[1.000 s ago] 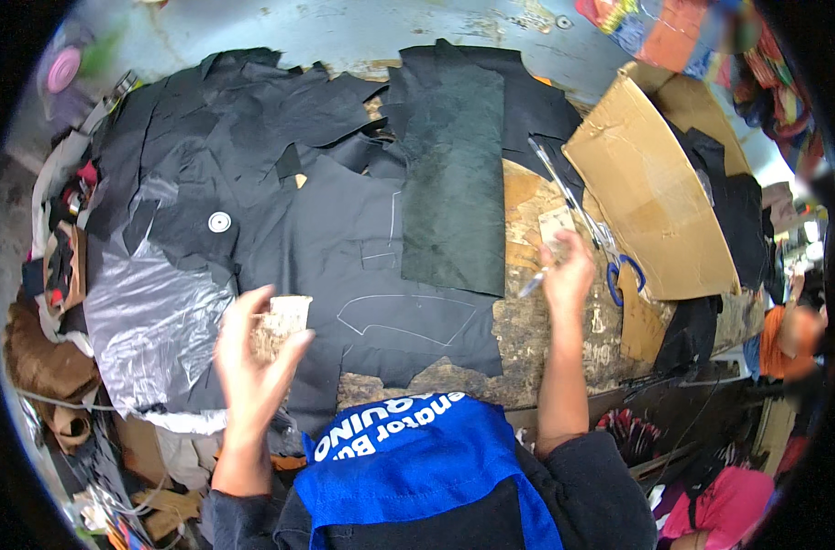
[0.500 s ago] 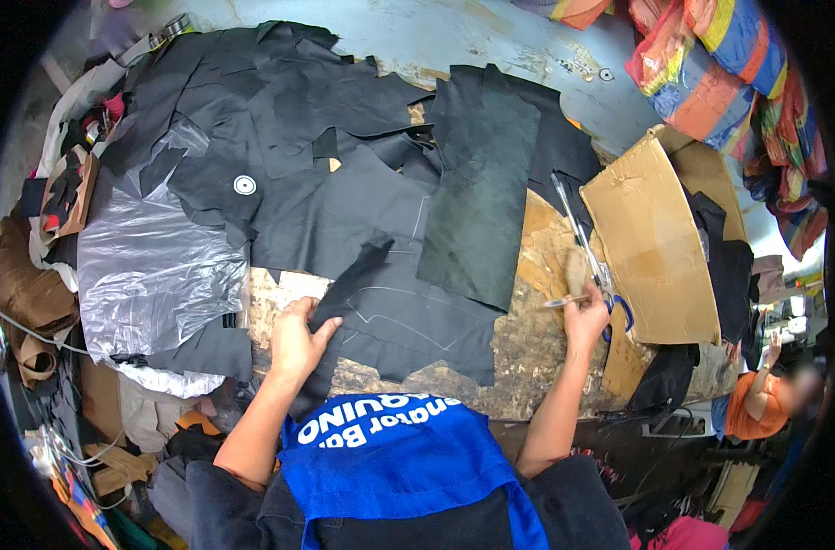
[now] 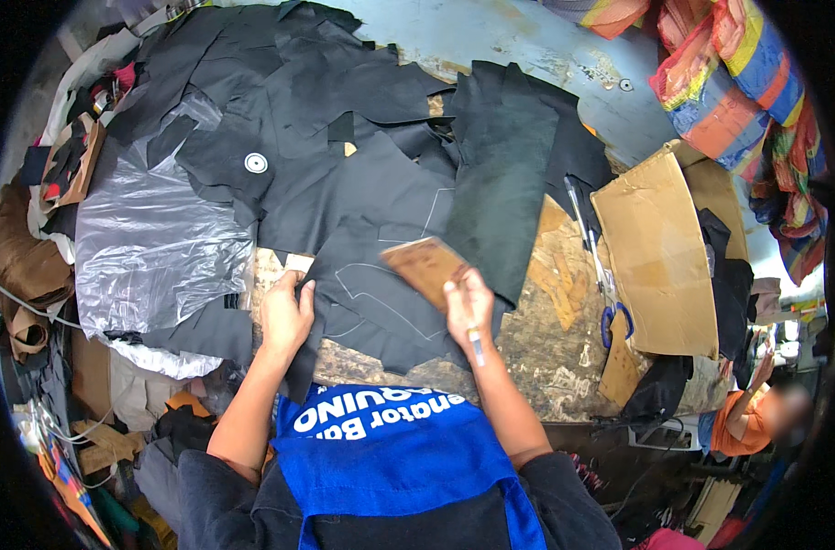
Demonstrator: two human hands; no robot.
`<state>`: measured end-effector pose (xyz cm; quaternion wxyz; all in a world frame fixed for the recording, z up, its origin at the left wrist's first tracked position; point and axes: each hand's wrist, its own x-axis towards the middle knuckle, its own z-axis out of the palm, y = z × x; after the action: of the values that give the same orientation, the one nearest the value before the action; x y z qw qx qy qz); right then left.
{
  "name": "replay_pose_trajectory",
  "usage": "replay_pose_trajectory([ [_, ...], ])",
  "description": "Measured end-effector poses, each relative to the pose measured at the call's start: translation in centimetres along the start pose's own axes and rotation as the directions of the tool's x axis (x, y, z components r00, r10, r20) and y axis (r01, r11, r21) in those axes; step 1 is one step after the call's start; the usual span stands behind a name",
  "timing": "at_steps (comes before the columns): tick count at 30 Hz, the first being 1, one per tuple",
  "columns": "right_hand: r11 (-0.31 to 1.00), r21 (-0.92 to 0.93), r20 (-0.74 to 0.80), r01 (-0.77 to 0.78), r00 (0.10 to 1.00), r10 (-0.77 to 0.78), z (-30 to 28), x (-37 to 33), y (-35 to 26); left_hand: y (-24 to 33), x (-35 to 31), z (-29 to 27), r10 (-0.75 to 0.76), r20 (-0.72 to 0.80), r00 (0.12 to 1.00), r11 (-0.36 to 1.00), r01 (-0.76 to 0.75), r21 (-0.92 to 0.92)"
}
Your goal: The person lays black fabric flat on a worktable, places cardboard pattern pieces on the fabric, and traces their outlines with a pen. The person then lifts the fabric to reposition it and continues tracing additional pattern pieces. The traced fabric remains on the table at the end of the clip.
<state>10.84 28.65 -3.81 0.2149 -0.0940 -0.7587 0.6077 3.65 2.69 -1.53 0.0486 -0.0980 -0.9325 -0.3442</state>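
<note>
My left hand (image 3: 287, 312) is at the near left edge of a chalk-marked black sheet (image 3: 367, 316), its thumb pressed on a narrow black strip (image 3: 300, 371) that hangs down toward my apron. What lies under its fingers is partly hidden. In my right hand (image 3: 470, 307) is a flat brown template-like piece (image 3: 424, 266), tilted over the sheet's pale outlines. A pen (image 3: 476, 346) is tucked in the same hand, sticking out toward the wrist. Scissors with blue handles (image 3: 616, 321) lie to the right, beside a long clear-and-silver rod-like tool (image 3: 576, 206).
Black sheets (image 3: 298, 82) lie piled across the table, with clear plastic (image 3: 151, 266) at left. A dark green-black panel (image 3: 504, 174) overlaps them. An open cardboard box (image 3: 660, 247) stands at right. Another person in orange (image 3: 743, 422) is far right.
My right hand has come left from beside the scissors and now carries the brown piece over the chalked sheet. My left hand has shifted slightly, and the black strip has moved left with it.
</note>
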Motion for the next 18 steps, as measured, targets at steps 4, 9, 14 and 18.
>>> replay_pose_trajectory([
  [4,0.965,-0.195,-0.463,0.176,0.851,-0.248,-4.4,3.5,1.7,-1.2,-0.2,0.6,0.009,-0.011,1.000,1.000,-0.009,-0.012],
  [9,0.962,-0.252,-0.771,-0.108,0.623,-0.132,-13.6,3.7,2.7,-2.2,1.3,0.0,-0.169,0.177,0.970,0.895,0.226,-0.385],
  [14,0.940,-0.322,-0.773,0.116,0.540,-0.332,-15.2,0.9,0.5,-2.6,4.1,-6.0,-0.121,0.048,0.991,0.817,0.127,-0.562],
  [18,0.973,-0.212,-0.709,0.090,0.671,-0.217,-14.1,-0.4,-1.7,-2.0,8.3,-13.1,-0.138,0.149,0.979,0.633,0.203,-0.747],
])
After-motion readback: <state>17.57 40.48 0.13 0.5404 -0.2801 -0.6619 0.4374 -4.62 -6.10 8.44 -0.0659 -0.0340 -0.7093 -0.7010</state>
